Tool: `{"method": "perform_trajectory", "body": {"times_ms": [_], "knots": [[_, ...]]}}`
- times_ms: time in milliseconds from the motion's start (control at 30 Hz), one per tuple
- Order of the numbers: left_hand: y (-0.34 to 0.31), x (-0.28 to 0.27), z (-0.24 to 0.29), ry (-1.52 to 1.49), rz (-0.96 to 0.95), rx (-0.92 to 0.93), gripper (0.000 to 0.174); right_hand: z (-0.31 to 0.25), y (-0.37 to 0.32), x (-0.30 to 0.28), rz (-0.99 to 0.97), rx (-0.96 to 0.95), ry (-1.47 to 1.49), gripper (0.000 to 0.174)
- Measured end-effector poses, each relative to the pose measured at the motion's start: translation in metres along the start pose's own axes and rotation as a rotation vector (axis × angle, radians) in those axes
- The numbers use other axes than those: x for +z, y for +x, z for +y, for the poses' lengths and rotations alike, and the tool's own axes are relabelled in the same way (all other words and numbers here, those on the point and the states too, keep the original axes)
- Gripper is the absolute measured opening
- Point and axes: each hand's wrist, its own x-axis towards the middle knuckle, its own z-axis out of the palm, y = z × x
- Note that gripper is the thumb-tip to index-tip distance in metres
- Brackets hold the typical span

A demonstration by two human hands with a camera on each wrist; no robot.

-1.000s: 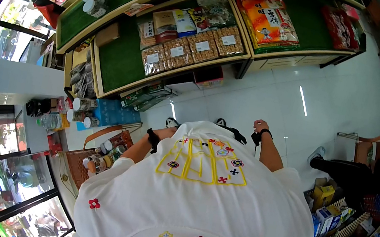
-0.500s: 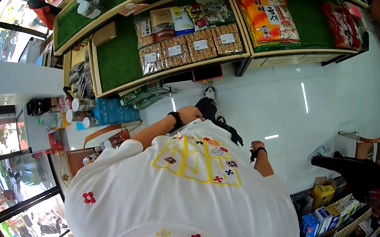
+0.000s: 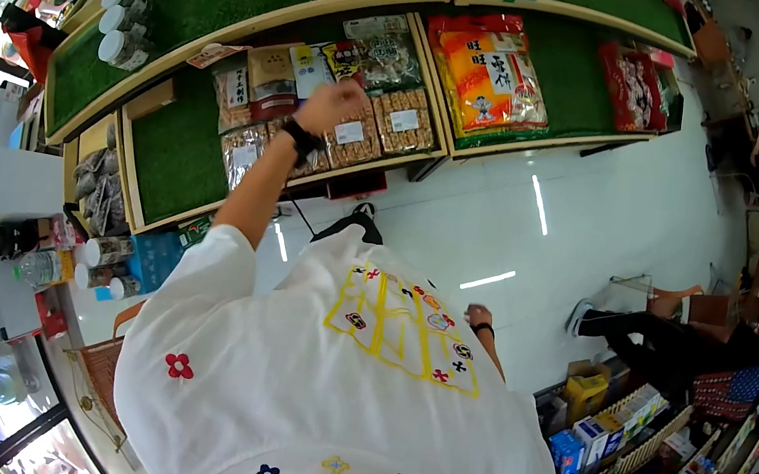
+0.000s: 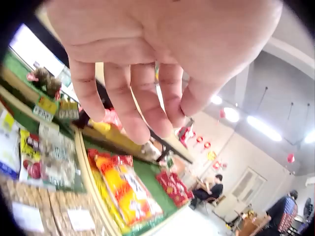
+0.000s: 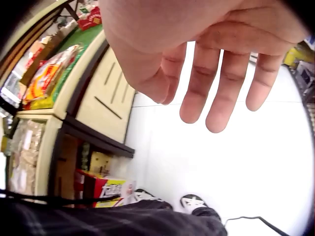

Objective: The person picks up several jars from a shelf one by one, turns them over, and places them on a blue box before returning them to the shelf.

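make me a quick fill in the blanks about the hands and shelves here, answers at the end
1. The left hand, out by the labelled snack packs, is holding ____.
2. The shelf under the packs is lined in ____.
3. In the head view, the large orange bag lies to the ____ of the labelled snack packs.
4. The person's shirt, with its embroidered flowers, is ____ in colour.

Missing words: nothing; green; right; white

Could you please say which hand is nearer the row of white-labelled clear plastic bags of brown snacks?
Left: the left hand is over the bags; the right hand is away, over white floor.
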Motion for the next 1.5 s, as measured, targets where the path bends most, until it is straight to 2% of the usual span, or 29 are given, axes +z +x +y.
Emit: {"method": "perform_trajectory", "body": {"times_ms": [33,100,167,200,233,267,300,333,367,433,467,533,567,633,767,867,967,1000,1033,1067,1100,1133,1167,1200,1267,1333,1367,1433,1500], "knots": [[0.018,-0.029,-0.003,-0.010,0.102,0.008,0.014,-0.008,-0.010,-0.017,-0.129,-0.139,-0.735,0.029],[0.054,-0.083,-0.017,-0.108,0.295,0.058,0.015,0.100,0.067,0.040,-0.058,-0.259,-0.687,0.029],[0.088,-0.137,-0.009,0.123,0.487,0.044,0.016,0.083,0.070,0.019,-0.086,-0.291,-0.744,0.025],[0.107,-0.163,-0.011,0.116,0.556,0.066,0.019,0.056,0.060,-0.002,-0.078,-0.209,-0.551,0.023],[0.127,-0.185,-0.017,0.113,0.624,0.091,0.022,0.022,0.048,-0.027,-0.077,-0.034,0.002,0.021],[0.148,-0.205,-0.026,0.150,0.690,0.124,0.026,-0.016,0.038,-0.043,-0.030,0.115,0.818,0.020],[0.169,-0.224,-0.035,0.186,0.751,0.159,0.031,-0.052,0.031,-0.053,0.002,0.151,1.129,0.019],[0.192,-0.241,-0.049,0.076,0.842,0.140,0.040,-0.063,0.047,-0.059,0.038,0.067,0.986,0.024],[0.231,-0.256,-0.049,0.194,1.039,0.183,0.054,-0.123,0.038,-0.090,0.161,0.116,0.646,0.025],[0.258,-0.262,-0.044,0.298,0.952,0.146,0.070,-0.168,0.027,-0.117,0.212,0.026,0.607,0.027],[0.275,-0.260,-0.058,0.284,0.947,0.149,0.070,-0.178,0.030,-0.125,0.230,0.000,0.604,0.026],[0.304,-0.255,-0.084,0.730,0.774,0.088,0.085,-0.185,0.038,-0.136,0.249,-0.044,0.617,0.025],[0.309,-0.248,-0.091,0.722,0.771,0.083,0.085,-0.182,0.040,-0.139,0.252,-0.035,0.612,0.025],[0.299,-0.234,-0.076,0.916,0.643,-0.131,0.089,-0.181,0.043,-0.146,0.288,-0.042,0.648,0.024],[0.274,-0.219,-0.076,0.919,0.705,-0.022,0.083,-0.154,0.066,-0.155,0.202,0.049,0.492,0.023],[0.246,-0.210,-0.076,0.879,0.716,0.108,0.081,-0.150,0.095,-0.183,0.216,0.001,0.530,0.026],[0.210,-0.197,-0.037,0.924,0.719,0.159,0.081,-0.166,0.123,-0.250,0.337,-0.324,0.528,0.022],[0.200,-0.193,-0.020,0.828,0.701,0.143,0.078,-0.192,0.118,-0.282,0.435,-0.300,0.395,0.019],[0.190,-0.189,-0.004,0.737,0.686,0.127,0.076,-0.204,0.132,-0.309,0.605,-0.481,0.280,0.018],[0.179,-0.184,0.014,0.558,0.651,0.096,0.080,-0.239,0.124,-0.334,0.658,-0.579,0.387,0.020],[0.173,-0.183,0.014,0.455,0.624,0.018,0.080,-0.268,0.132,-0.367,0.588,-0.653,0.442,0.023],[0.174,-0.187,-0.013,0.509,0.657,0.057,0.081,-0.300,0.139,-0.392,0.608,-0.847,0.509,0.019],[0.171,-0.190,-0.040,0.559,0.683,0.092,0.084,-0.358,0.096,-0.420,0.581,-0.875,0.361,0.011],[0.166,-0.186,-0.042,0.643,0.756,0.152,0.087,-0.412,0.064,-0.434,0.605,-0.997,0.351,0.010],[0.153,-0.178,-0.039,0.577,0.771,0.101,0.088,-0.501,0.023,-0.454,0.587,-1.056,0.296,0.015],[0.143,-0.170,-0.043,0.497,0.818,0.072,0.090,-0.586,-0.030,-0.440,0.586,-1.237,0.256,0.020],[0.140,-0.166,-0.046,0.501,0.825,0.064,0.090,-0.623,-0.060,-0.431,0.692,-1.339,-0.021,0.025],[0.133,-0.160,-0.049,0.488,0.857,0.074,0.092,-0.688,-0.076,-0.398,0.925,-1.655,-0.288,0.031],[0.127,-0.154,-0.052,0.453,0.879,0.044,0.093,-0.740,-0.090,-0.350,0.921,-1.757,-0.390,0.046]]}}
